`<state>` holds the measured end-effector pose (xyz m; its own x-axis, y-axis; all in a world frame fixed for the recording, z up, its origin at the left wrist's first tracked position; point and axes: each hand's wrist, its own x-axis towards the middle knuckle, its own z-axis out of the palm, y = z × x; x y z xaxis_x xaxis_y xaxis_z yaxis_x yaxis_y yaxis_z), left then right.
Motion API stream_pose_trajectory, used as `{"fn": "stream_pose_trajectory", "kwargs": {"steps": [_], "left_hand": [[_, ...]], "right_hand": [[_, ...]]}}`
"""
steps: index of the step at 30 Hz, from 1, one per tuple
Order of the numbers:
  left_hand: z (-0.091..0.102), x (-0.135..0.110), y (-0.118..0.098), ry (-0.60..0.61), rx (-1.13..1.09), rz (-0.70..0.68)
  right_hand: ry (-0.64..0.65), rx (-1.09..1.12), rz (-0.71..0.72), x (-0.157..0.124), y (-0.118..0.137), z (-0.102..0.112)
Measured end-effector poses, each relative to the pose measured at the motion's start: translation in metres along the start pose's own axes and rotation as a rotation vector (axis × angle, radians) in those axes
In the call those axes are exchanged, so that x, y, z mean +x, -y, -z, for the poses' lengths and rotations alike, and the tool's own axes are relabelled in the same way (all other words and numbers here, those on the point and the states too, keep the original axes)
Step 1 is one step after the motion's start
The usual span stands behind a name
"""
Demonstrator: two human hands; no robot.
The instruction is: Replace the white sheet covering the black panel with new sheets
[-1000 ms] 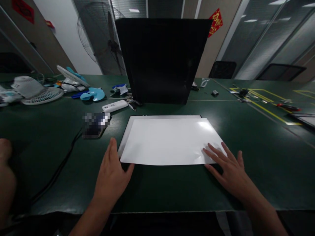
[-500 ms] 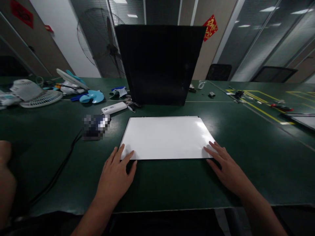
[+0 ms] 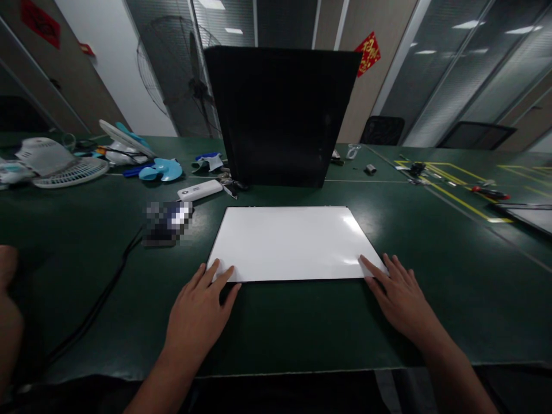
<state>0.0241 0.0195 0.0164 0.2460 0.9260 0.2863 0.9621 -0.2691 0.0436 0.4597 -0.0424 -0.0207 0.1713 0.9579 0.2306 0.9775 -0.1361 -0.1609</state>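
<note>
A white sheet (image 3: 291,242) lies flat on a thin dark panel on the green table (image 3: 302,322), square in front of me. My left hand (image 3: 196,313) rests flat at the sheet's near left corner, fingers stretched out and apart, fingertips touching the edge. At the near right corner lies my right hand (image 3: 399,299), fingers spread, tips on the sheet's corner. Neither hand holds anything.
A tall black panel (image 3: 280,115) stands upright just behind the sheet. A white power bank (image 3: 200,190), blue fan blades (image 3: 159,169) and white fan parts (image 3: 64,167) lie far left. A black cable (image 3: 103,293) runs at left. Another person's arm (image 3: 6,322) shows at the left edge.
The white sheet, skewed and overhanging a second ago, now lies square on the panel. Both hands shifted to its near corners; my left hand turned from edge-on to flat.
</note>
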Motion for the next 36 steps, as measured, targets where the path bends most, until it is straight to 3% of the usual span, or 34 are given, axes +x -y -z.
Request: {"fn": "stream_pose_trajectory", "kwargs": {"steps": [5, 12, 19, 21, 25, 26, 27, 30, 31, 32, 33, 36], "left_hand": [[-0.004, 0.001, 0.004, -0.013, -0.003, -0.016], [-0.006, 0.004, 0.014, 0.005, -0.059, -0.021], [-0.002, 0.006, 0.025, 0.022, -0.161, 0.013], [0.004, 0.008, 0.024, 0.006, -0.206, 0.032], [0.025, 0.003, 0.006, -0.185, -0.394, 0.119], [0.031, -0.001, -0.002, -0.153, -0.520, 0.131], [0.035, -0.006, -0.010, -0.020, -0.703, 0.126], [0.038, -0.018, -0.041, 0.733, -1.446, 0.101], [0.035, -0.020, -0.052, 0.911, -1.688, 0.153], [0.032, -0.021, -0.064, 0.949, -1.882, 0.274], [0.028, -0.019, -0.074, 0.899, -2.009, 0.432], [0.019, -0.008, -0.103, 0.748, -2.154, 0.779]], "right_hand": [[0.029, 0.220, -0.028, 0.009, -0.007, 0.006], [0.013, 0.718, -0.322, 0.018, -0.010, 0.029], [-0.143, 1.375, -0.630, 0.022, 0.003, 0.039], [-0.107, 1.423, -0.659, 0.022, 0.001, 0.041], [0.086, 1.468, -0.666, 0.012, -0.004, 0.046], [0.134, 1.482, -0.678, 0.009, -0.004, 0.047], [0.179, 1.496, -0.687, 0.004, -0.004, 0.049], [0.273, 1.523, -0.693, -0.008, -0.002, 0.054], [0.289, 1.521, -0.692, -0.011, -0.001, 0.055], [0.301, 1.514, -0.690, -0.015, -0.002, 0.056], [0.307, 1.501, -0.691, -0.018, -0.004, 0.056], [0.319, 1.451, -0.693, -0.029, -0.015, 0.053]]}}
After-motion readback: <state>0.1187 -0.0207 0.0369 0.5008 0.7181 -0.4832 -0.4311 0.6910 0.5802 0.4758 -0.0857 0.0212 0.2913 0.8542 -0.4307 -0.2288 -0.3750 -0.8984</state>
